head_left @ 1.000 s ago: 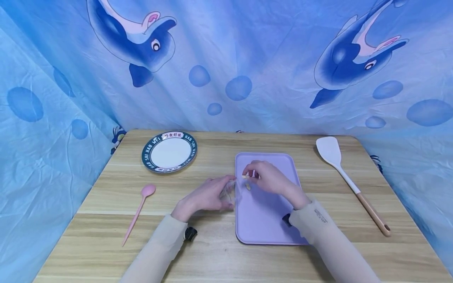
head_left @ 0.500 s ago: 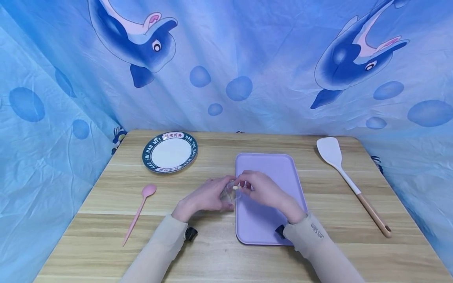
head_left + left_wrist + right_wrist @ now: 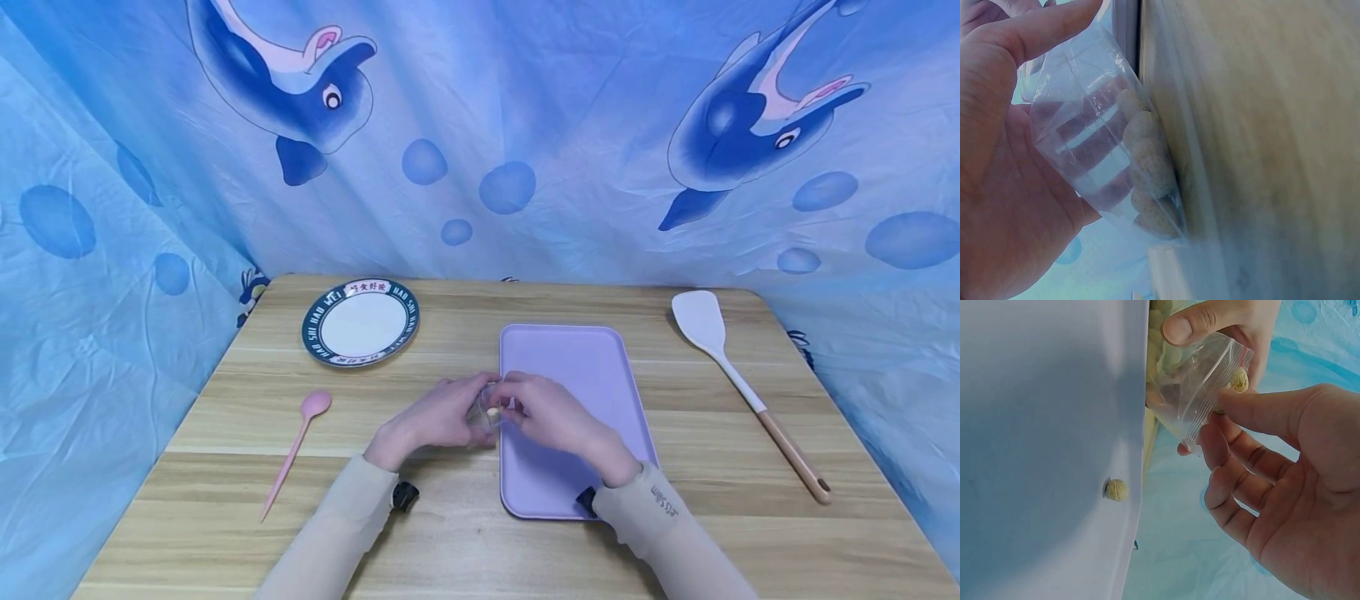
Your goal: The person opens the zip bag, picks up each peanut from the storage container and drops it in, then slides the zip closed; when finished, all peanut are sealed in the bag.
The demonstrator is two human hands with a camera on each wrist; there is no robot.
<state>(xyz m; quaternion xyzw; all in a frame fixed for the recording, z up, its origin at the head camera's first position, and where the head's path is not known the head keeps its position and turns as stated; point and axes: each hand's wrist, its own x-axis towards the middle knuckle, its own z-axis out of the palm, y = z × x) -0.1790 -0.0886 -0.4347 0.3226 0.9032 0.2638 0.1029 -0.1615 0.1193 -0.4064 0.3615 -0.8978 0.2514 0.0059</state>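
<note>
My left hand point(image 3: 442, 414) holds a clear zip bag point(image 3: 1097, 131) at the left edge of the lilac tray point(image 3: 562, 346), its thumb on one side and fingers on the other. Several unshelled peanuts point(image 3: 1154, 169) lie along the bag's lower side, close to the table. At the bag's mouth, my right hand point(image 3: 555, 412) pinches a single peanut point(image 3: 1239, 380) between thumb and fingers, right by the zip strip. Another peanut point(image 3: 1117, 490) lies on the tray near its rim in the right wrist view; in the head view the right hand hides it.
A dark-rimmed plate point(image 3: 362, 323) stands at the back left, with a pink spoon point(image 3: 300, 442) in front of it. To the right of the tray lies a white spatula point(image 3: 731, 379) with a wooden handle. A blue dolphin-print curtain point(image 3: 585, 125) hangs behind the wooden table.
My right hand has carried a peanut from over the tray leftward to the mouth of the bag. The left hand has stayed in place with the bag.
</note>
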